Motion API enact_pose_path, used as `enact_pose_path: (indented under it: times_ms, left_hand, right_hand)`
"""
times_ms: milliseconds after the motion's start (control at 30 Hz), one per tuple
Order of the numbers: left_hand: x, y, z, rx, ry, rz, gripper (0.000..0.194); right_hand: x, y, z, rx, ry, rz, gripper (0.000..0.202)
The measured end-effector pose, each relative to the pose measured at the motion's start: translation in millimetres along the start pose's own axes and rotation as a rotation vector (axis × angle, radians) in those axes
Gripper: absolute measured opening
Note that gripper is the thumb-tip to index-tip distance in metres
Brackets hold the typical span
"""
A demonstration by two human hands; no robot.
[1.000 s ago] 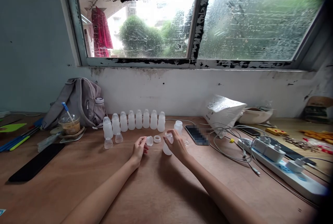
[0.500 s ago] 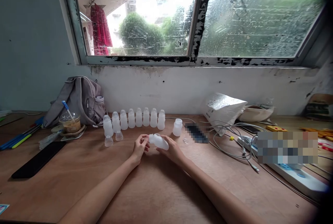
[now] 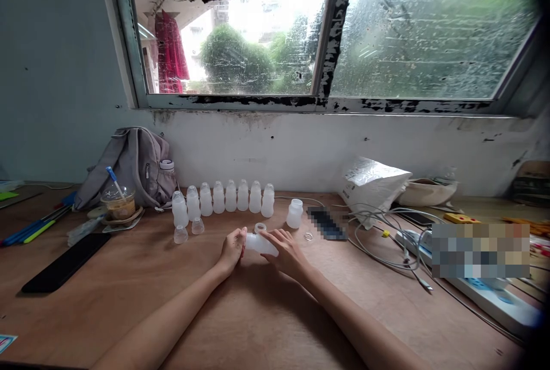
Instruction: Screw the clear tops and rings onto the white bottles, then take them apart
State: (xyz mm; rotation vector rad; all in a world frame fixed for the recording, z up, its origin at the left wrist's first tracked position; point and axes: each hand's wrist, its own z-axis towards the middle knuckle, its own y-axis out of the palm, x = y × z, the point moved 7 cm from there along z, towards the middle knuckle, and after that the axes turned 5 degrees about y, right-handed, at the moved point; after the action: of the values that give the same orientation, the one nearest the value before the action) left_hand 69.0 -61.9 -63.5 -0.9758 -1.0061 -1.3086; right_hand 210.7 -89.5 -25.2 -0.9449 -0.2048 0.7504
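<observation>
My left hand (image 3: 233, 251) is closed around the neck end of a translucent white baby bottle (image 3: 259, 243). The bottle lies tilted sideways, low over the table, and my right hand (image 3: 287, 252) grips its base end. Just behind it is a white ring (image 3: 260, 227). Farther right stands an open-topped bottle (image 3: 294, 213), with a thin clear ring (image 3: 308, 236) beside it on the table. Several capped bottles (image 3: 231, 196) form a row at the back left. Two clear domed caps (image 3: 181, 235) rest in front of that row.
A grey backpack (image 3: 129, 169), a drink cup (image 3: 119, 203), pens (image 3: 38, 228) and a black flat case (image 3: 66, 263) occupy the left. To the right are a silver bag (image 3: 373, 187), tangled cables (image 3: 378, 244) and a white power strip (image 3: 485, 295).
The white ring now shows behind the held bottle, where bare table was before. My left fingers have closed over the bottle's neck end, and the view has shifted slightly.
</observation>
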Motion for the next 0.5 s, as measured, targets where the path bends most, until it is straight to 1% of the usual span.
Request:
enact_pose_path:
  times_ms: [100,167,267,400,500]
  left_hand:
    - [2,-3.8,0,0.036,0.028,0.034,0.045]
    - [2,-5.4,1,0.053,0.037,0.038,0.045]
    - [0,-4.5,2,0.052,0.024,0.011,0.043]
    - [-2,0.2,4,0.011,-0.016,-0.06,0.038]
    - [1,0.2,5,-0.027,-0.023,-0.107,0.036]
  right_hand:
    - [-4,0,-2,0.015,-0.047,-0.02,0.053]
    - [-4,1,-2,0.019,-0.032,-0.016,0.054]
    - [-1,2,-1,0.008,0.038,0.026,0.051]
    - [9,4,-1,0.016,0.159,0.097,0.041]
    - [16,4,-1,0.033,0.195,0.099,0.037]
